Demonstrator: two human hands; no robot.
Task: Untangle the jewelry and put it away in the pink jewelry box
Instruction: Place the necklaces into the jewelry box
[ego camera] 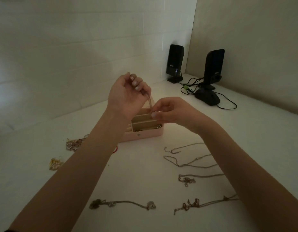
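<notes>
While both bare arms reach forward over a white table (136, 173), the left hand (126, 96) is raised just above centre, fingers curled narrowly around the top of a thin chain (150, 102). That chain hangs down toward four o'clock into the right hand (168, 110), whose thumb and fingertips (154, 114) pinch its lower part closed. Both hands hover directly over the open pink jewelry box (143, 135), which sits at the middle of the table with pale dividers and a few small pieces already in its front compartments.

More jewelry waits on the table. At four o'clock from the box lie two loose chains (188, 158). Further toward five o'clock are a chain with a knotted clump (186, 180) and a reddish tangled chain (191, 204). At six o'clock lies a necklace with charms (121, 204). At eight o'clock sit a heap of rings and chains (73, 144) and a gold piece (55, 163). Two black speakers (175, 62) and a mouse (207, 97) stand at two o'clock, well apart.

Dim light makes fine links hard to see. Likely risks: pulling the held chain taut could tighten any knot, and lowering it carelessly could let it snag on a divider or tangle with pieces already stored. Forearms sweeping back could drag the sorted chains together.
</notes>
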